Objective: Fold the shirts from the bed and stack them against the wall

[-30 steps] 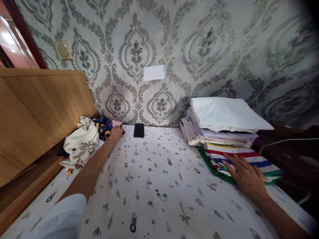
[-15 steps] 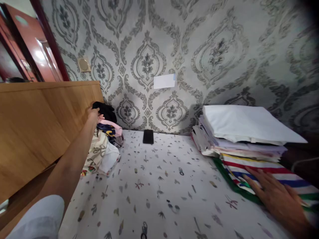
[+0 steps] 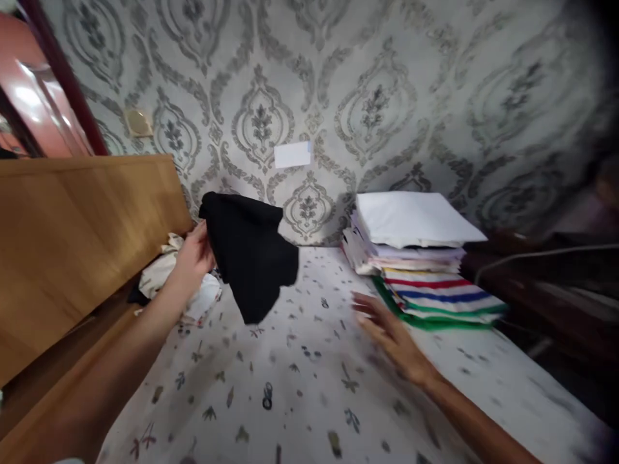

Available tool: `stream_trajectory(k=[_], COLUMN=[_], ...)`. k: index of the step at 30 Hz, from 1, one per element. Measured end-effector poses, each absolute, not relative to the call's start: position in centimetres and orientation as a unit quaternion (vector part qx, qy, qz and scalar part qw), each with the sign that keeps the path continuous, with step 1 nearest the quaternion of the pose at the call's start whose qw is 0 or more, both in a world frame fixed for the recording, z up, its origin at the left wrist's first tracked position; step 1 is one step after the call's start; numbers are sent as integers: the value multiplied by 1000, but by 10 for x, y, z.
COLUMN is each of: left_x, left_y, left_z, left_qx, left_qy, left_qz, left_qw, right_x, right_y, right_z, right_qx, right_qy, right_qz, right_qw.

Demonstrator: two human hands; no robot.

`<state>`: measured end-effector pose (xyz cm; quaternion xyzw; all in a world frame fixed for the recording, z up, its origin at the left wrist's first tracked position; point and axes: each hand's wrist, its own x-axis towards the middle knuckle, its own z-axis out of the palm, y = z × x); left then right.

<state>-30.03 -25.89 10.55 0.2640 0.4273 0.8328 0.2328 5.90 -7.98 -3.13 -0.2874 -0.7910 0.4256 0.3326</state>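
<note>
A black garment (image 3: 251, 251) hangs in the air over the bed, its kind not clear from its shape. My left hand (image 3: 196, 248) is closed on its left edge. Over the patterned sheet, my right hand (image 3: 382, 325) holds nothing, with its fingers apart and slightly blurred. It is just left of the folded striped cloth (image 3: 440, 290), not gripping it. Below and behind my left hand lies a loose heap of clothes (image 3: 159, 274), partly hidden by my arm.
A stack of folded clothes topped by a white one (image 3: 416, 216) stands at the right against the wallpaper. The wooden board (image 3: 87, 238) borders the left side. White paper (image 3: 293, 154) is on the wall. A cable (image 3: 546, 254) runs along the right.
My left hand has lifted the black garment off the heap and brought it rightward. My right hand has left the striped cloth and moved left. The view has shifted right.
</note>
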Motion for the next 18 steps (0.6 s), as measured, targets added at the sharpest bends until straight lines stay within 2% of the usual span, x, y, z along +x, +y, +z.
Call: stream_trajectory(k=[2, 5, 7, 10, 18], left_x=[-271, -240, -228, -215, -166], left_y=[-252, -252, -260, -278, -300], left_z=[73, 21, -9, -36, -31], left_qx=[243, 208, 197, 263, 582], left_qy=[483, 597, 673, 734, 726], left_qz=[791, 679, 612, 549, 296], left_qw=[285, 372, 366, 300, 218], right_x=[38, 33, 44, 63, 43], right_y=[-120, -150, -153, -149, -146], right_z=[-22, -24, -33, -50, -56], right_qx=[-210, -196, -239, -306, -424], right_qy=[-712, -621, -593, -576, -593], right_qz=[616, 736, 752, 741, 655], right_qw=[264, 186, 159, 160, 197])
